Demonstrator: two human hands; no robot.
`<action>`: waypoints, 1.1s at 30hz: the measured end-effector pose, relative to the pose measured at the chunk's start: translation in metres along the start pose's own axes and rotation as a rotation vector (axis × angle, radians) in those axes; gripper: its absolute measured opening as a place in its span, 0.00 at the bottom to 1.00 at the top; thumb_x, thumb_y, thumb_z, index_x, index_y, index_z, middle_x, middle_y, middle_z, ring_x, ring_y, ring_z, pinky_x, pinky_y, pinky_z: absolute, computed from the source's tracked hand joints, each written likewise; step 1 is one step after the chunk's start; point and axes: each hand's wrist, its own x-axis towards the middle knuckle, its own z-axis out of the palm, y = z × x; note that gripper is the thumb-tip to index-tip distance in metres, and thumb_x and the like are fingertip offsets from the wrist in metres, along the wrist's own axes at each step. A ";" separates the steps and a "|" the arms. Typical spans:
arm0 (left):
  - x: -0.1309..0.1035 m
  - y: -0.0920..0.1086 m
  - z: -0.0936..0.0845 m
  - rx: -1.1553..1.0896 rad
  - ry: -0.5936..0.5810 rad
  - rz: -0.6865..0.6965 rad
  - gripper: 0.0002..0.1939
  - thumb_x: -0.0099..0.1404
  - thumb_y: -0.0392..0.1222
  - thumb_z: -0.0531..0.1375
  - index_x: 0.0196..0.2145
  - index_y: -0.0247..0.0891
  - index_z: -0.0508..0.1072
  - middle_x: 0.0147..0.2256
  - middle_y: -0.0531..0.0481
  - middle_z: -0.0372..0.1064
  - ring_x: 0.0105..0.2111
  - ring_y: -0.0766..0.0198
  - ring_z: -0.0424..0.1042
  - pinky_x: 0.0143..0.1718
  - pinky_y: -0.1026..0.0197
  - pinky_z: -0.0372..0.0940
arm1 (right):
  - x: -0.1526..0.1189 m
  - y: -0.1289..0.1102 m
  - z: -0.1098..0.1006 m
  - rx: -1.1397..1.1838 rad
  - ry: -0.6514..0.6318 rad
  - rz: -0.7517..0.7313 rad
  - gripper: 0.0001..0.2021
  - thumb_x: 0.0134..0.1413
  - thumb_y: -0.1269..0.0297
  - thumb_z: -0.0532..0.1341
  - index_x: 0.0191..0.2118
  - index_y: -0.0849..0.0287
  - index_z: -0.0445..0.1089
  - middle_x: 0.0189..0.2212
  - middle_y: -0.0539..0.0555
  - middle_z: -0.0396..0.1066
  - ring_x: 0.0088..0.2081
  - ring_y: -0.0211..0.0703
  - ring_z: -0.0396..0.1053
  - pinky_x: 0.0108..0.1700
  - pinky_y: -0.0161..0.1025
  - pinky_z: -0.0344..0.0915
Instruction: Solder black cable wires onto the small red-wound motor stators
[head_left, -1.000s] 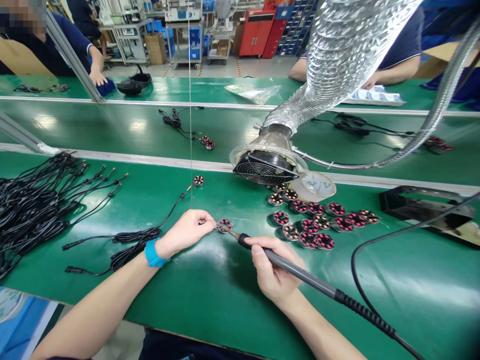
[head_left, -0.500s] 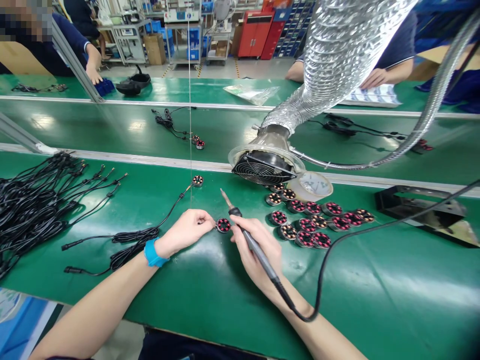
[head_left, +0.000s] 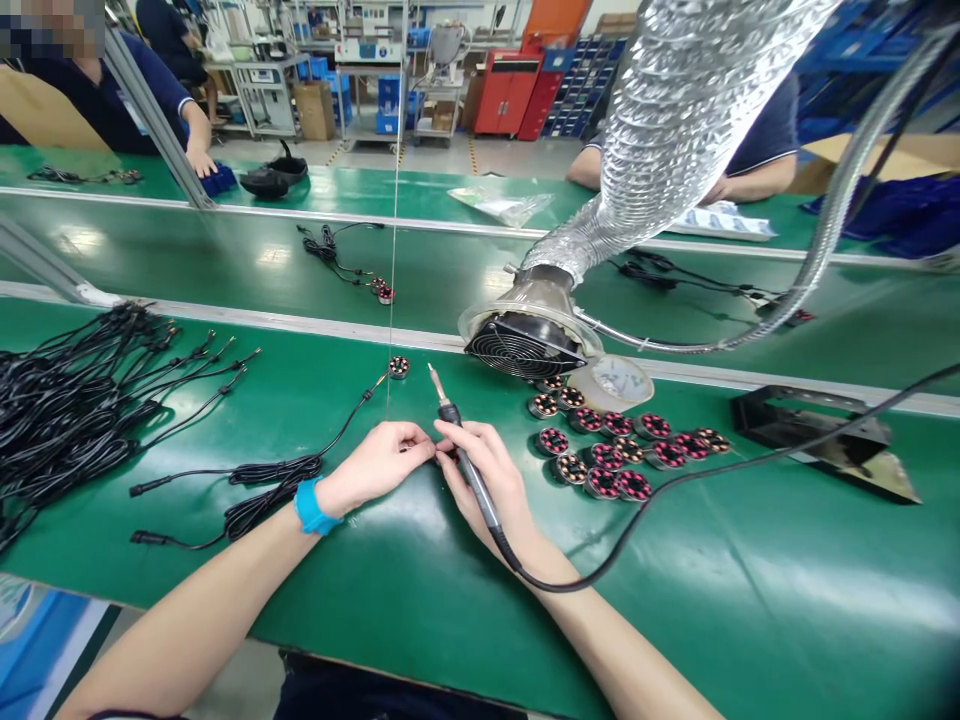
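Note:
My right hand (head_left: 491, 480) is closed round the dark handle of a soldering iron (head_left: 474, 478), whose metal tip points up and away. My left hand (head_left: 384, 462), with a blue band (head_left: 313, 507) at the wrist, is closed in a pinch, its fingertips meeting those of my right hand. Between them a small part is almost wholly hidden; what my left fingers grip cannot be made out. Beyond the hands a round coil part (head_left: 399, 368) lies at the end of a black cable (head_left: 341, 435). Several round coil parts (head_left: 606, 457) sit to the right.
Many black cables (head_left: 67, 420) are heaped at the left. A fume duct with a fan (head_left: 525, 347) hangs over the bench (head_left: 750, 600), near a clear round dish (head_left: 615, 383). A black metal stand (head_left: 817, 425) is at the right. Two people sit across the bench.
My right hand and the iron have moved left, up to my left hand. The round part that showed between the hands is now mostly covered. The view has shifted slightly.

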 end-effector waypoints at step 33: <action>0.001 -0.004 0.001 -0.061 0.000 -0.036 0.11 0.59 0.44 0.61 0.32 0.32 0.76 0.32 0.46 0.76 0.33 0.61 0.73 0.39 0.61 0.64 | -0.008 -0.005 0.007 -0.032 0.041 -0.050 0.21 0.61 0.77 0.56 0.57 0.51 0.66 0.40 0.53 0.67 0.39 0.39 0.73 0.43 0.35 0.73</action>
